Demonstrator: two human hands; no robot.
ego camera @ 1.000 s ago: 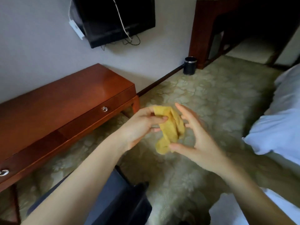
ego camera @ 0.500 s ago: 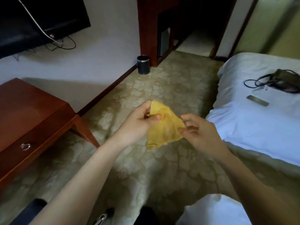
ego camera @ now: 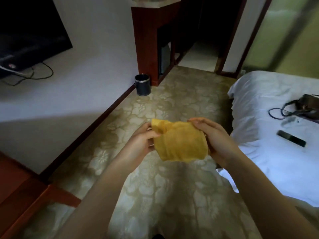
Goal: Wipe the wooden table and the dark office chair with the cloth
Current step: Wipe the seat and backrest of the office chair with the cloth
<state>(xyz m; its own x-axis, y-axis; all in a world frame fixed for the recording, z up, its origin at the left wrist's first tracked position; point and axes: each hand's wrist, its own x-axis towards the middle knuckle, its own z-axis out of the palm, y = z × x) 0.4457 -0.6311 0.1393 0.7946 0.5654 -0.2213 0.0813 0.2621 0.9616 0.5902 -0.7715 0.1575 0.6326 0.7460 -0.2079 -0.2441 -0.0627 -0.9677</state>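
Yellow cloth: hanging over the carpet, stretching between left hand, pinching its upper corner, and right hand, curling round its right edge. Step, seemingly: readying the cloth, wiping not begun. Wooden table: corner showing at the carpet's left edge, well apart; next move is calling for a leftward turn. Carpet beside bed lying open.

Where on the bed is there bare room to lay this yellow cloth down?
The bed is bare along its left edge, from the far corner down to the sheet left of the remote. Its right side is crowded: the bag and its cords lie beyond the remote.
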